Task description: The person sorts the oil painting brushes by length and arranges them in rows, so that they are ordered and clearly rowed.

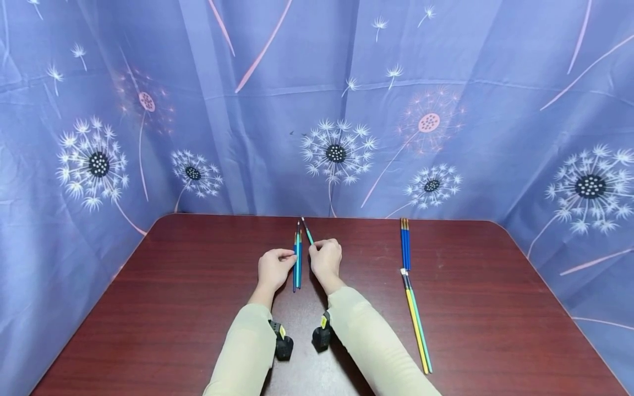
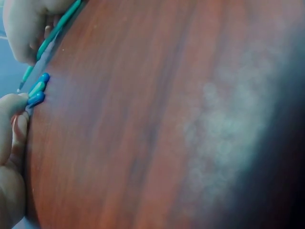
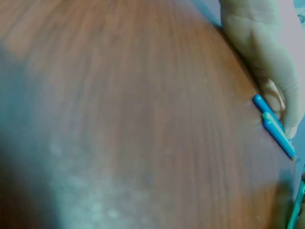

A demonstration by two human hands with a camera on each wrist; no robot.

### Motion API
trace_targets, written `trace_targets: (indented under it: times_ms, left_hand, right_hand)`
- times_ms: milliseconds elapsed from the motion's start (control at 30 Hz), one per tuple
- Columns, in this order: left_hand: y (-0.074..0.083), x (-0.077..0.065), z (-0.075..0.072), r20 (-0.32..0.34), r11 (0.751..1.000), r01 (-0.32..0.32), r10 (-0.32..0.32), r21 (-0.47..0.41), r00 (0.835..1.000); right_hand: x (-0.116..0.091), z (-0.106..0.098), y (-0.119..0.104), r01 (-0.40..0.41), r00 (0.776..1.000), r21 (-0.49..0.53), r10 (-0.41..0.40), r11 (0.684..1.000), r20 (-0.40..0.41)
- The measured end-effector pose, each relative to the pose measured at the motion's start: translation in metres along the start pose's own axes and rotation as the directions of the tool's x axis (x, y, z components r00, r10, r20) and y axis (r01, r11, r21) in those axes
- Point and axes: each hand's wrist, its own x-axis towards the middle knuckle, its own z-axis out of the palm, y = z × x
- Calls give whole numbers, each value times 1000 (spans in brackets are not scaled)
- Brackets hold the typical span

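Near the table's far edge, a small bundle of paintbrushes (image 1: 298, 275) with blue and light-teal handles lies side by side, tips pointing away. My left hand (image 1: 275, 269) is at the bundle's left side, thumb and fingertips pinching it about midway. Just right of it, my right hand (image 1: 327, 261) pinches a teal-handled paintbrush (image 1: 309, 236); its tip leans left toward the bundle's tips, and its lower handle is hidden by the hand. In the left wrist view, rounded handle ends (image 2: 37, 90) show beside the left thumb. The right wrist view shows the left hand (image 3: 267, 52) over the same handles.
On the right of the dark red table (image 1: 198, 308), several blue paintbrushes (image 1: 405, 247) lie together. Nearer me are a yellow-handled brush (image 1: 417, 330) and a teal-handled brush (image 1: 422, 333). A blue dandelion-print curtain (image 1: 267, 137) hangs behind the table.
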Motion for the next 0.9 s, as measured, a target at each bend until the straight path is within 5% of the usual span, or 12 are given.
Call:
trace_targets:
  times_ms: [333, 900]
  left_hand:
    - [-1, 0, 1, 12, 1000, 3, -2, -5, 1000]
    - [-1, 0, -1, -1, 1000, -13, 13, -9, 1000]
  right_hand:
    - [2, -7, -1, -73, 997, 149, 76, 986, -13]
    - [2, -21, -1, -95, 995, 233, 98, 968, -5]
